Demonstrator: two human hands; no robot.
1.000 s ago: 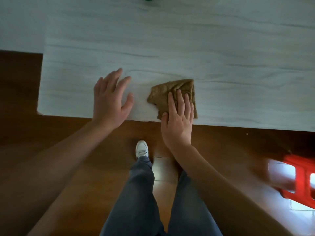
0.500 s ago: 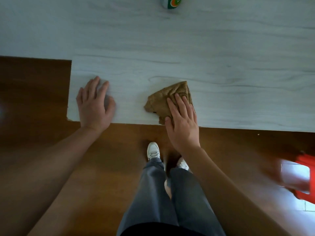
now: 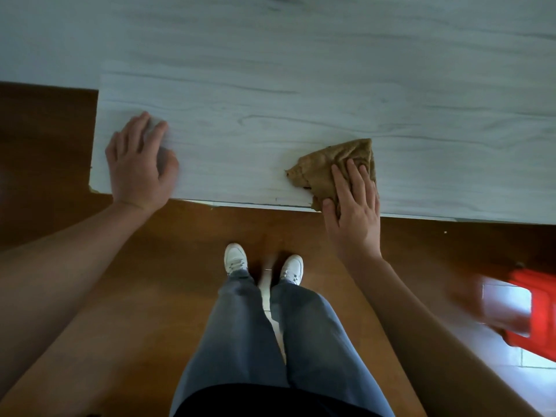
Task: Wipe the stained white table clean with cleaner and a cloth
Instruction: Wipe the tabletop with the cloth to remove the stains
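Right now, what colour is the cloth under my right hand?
Tan brown cloth, under the right hand; the head view shows it.

A tan-brown cloth (image 3: 334, 164) lies on the white, grey-grained table (image 3: 301, 85), above a brown floor (image 3: 150, 266) and white shoes (image 3: 236, 258).

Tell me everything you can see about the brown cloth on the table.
The cloth is tan-brown with a nubby, towel-like texture. It is crumpled and loosely folded into a rough triangle, its point toward the person's left. It lies flat on the white wood-grain table, right at the near edge, with a bit of it reaching that edge. The right hand presses down on its right part, fingers spread flat over it and the thumb at the edge. The left hand rests apart on the table, not touching it.
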